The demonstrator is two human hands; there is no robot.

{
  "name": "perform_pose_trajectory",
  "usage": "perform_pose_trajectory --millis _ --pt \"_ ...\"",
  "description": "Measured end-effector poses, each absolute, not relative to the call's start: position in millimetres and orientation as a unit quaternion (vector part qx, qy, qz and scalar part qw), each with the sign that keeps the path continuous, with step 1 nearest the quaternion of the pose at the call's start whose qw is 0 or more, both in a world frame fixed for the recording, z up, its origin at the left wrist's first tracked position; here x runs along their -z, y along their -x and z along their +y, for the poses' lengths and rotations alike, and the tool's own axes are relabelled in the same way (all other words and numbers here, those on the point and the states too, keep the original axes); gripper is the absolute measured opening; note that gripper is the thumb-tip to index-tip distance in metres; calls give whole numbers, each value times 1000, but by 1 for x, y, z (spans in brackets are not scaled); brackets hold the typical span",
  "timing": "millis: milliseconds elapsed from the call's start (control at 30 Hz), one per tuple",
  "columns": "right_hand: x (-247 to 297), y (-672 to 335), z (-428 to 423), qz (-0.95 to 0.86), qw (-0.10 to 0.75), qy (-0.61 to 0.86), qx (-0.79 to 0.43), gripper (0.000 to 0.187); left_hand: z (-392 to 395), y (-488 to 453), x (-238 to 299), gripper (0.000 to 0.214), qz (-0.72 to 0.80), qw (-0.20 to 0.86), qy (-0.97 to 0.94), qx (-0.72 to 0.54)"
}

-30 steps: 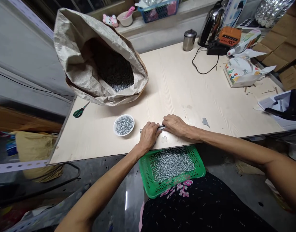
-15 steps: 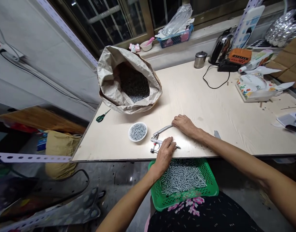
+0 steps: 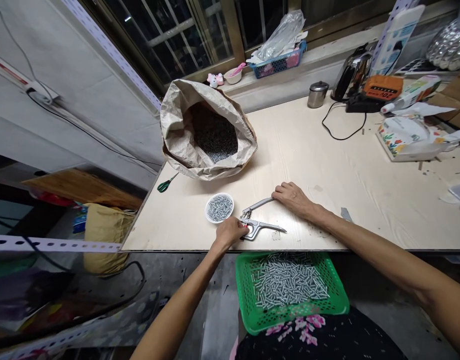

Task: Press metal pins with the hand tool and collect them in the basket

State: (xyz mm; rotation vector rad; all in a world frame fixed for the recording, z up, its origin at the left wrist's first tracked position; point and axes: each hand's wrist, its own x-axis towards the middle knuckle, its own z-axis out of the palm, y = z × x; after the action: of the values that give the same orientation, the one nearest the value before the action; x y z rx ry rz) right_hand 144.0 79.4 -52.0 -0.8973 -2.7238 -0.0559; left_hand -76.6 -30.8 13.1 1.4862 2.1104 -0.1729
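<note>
Hand-press pliers [image 3: 257,226] with a spring and a red part at the jaw lie on the table near its front edge, their two handles spread apart. My right hand [image 3: 292,196] has its fingers closed around the end of the upper handle. The fingers of my left hand [image 3: 230,232] are pinched together at the jaw, beside the red part; what lies between the fingertips is hidden. Just behind my left hand stands a white bowl [image 3: 220,208] of small metal pieces. A green basket [image 3: 247,312] holding many small metal rods rests on the lap below the table edge.
A large paper-lined sack [image 3: 173,115] of metal pieces stands on the table [image 3: 301,150]. Green-handled scissors [image 3: 164,186] lie at the left edge. Toward the back right are a metal canister [image 3: 317,95], a kettle [image 3: 352,72], an orange battery [image 3: 383,87] and a tissue pack [image 3: 406,135].
My left hand has left the lower handle and moved left to the jaw of the pliers. My right hand stays on the upper handle. The whole view has shifted slightly.
</note>
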Motion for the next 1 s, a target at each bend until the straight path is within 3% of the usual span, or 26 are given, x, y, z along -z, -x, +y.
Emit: perform_pose_trajectory --millis 100,267,467,700,1000 --pt "52 -144 79 -941 138 308 12 25 -29 63 -21 17 771 194 -594 122" --pt "56 -143 76 -934 156 322 8 22 -60 40 -40 28 748 68 -646 140" --pt "61 -142 75 -931 175 321 7 23 -96 40 -51 17 682 186 -702 84" --pt "61 -141 74 -929 170 328 7 20 -38 102 -41 29 819 0 -574 22" --pt "60 -141 72 -927 173 332 1 20 -4 111 -36 27 830 32 -544 116"
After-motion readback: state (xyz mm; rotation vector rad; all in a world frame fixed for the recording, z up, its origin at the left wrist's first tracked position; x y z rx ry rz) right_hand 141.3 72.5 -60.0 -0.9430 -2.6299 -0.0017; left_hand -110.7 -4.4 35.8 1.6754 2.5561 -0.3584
